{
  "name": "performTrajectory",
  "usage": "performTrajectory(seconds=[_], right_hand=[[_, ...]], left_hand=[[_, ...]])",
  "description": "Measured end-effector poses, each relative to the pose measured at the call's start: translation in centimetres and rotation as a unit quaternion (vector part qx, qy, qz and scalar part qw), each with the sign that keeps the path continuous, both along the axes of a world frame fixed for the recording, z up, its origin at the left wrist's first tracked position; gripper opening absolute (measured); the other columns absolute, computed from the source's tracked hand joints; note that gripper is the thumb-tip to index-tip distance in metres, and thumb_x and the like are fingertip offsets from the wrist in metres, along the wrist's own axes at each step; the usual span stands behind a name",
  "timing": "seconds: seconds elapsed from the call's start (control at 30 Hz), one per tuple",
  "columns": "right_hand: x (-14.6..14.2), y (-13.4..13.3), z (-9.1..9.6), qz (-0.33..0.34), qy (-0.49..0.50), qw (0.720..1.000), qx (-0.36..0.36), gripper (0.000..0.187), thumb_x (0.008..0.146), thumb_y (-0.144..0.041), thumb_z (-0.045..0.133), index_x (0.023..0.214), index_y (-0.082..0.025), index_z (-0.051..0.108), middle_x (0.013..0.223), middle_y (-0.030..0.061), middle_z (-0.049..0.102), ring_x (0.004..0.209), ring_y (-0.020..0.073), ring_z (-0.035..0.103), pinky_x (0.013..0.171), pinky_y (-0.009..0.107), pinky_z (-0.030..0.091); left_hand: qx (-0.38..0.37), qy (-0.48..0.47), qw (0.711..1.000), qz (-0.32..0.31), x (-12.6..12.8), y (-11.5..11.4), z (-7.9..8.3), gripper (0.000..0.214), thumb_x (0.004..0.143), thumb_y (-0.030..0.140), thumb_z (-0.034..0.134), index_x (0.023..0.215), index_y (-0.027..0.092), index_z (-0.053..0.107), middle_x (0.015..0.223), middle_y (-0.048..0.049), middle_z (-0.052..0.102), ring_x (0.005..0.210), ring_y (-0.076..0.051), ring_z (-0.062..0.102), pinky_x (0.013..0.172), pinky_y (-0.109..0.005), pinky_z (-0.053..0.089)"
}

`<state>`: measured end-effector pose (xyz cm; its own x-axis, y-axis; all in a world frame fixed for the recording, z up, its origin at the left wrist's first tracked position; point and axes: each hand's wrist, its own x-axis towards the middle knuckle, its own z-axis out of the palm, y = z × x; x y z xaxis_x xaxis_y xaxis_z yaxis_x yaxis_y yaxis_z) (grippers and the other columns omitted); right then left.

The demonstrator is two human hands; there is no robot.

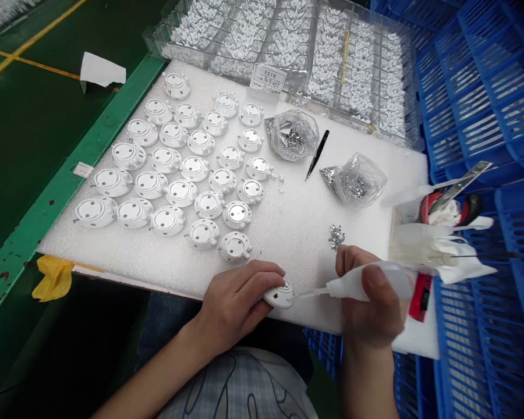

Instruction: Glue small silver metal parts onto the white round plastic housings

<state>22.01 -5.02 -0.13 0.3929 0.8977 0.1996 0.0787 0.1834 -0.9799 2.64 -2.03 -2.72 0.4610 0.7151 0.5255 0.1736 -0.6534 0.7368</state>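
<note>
- The left hand [234, 307] is closed around a white round plastic piece [279, 294], fingers wrapped over its top, and holds it just above the near edge of the foam sheet.
- The right hand [369, 297] grips a white squeeze bottle [358, 283] between thumb and fingers; its thin nozzle [309, 294] points left, its tip just at the piece's edge.
- The white foam sheet [297, 244] carries rows of similar round white pieces [181, 193] on the left, all apart from the hands.
- Beyond the hands lie a small heap of silver bits [336, 237], black tweezers [317, 155] and two clear bags of silver bits [293, 135] [354, 181].
- A clear divided tray [353, 73] with a paper label [267, 79] sits past the foam.
- Blue plastic crates [480, 93] stand to the right, with a red cutter [420, 298] beside the right hand.
- A green bench edge [82, 169] runs along the left.
</note>
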Motion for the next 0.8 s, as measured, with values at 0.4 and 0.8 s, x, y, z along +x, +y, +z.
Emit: performTrajectory(seconds=[0.4, 0.8], right_hand=[[0.12, -0.01, -0.24, 0.011, -0.011, 1.000, 0.013, 0.054, 0.091, -0.044, 0.063, 0.053, -0.020, 0.033, 0.051, -0.0054, 0.024, 0.047, 0.0084, 0.026, 0.051, 0.031, 0.019], [-0.05, -0.02, 0.08, -0.005, -0.012, 1.000, -0.008, 0.054, 0.089, -0.046, 0.064, 0.052, -0.022, 0.033, 0.051, -0.0055, 0.024, 0.047, 0.0093, 0.026, 0.051, 0.031, 0.019]], left_hand=[[-0.002, 0.002, 1.000, -0.003, -0.12, -0.08, 0.08, 0.011, 0.101, 0.012, 0.052, 0.103, 0.016, 0.062, 0.098, -0.0087, 0.078, 0.084, -0.015, 0.075, 0.071, -0.021, 0.058], [-0.005, 0.000, 1.000, -0.002, -0.05, 0.01, 0.08, 0.011, 0.102, 0.013, 0.052, 0.103, 0.018, 0.062, 0.098, -0.0076, 0.078, 0.084, -0.015, 0.076, 0.069, -0.021, 0.059]])
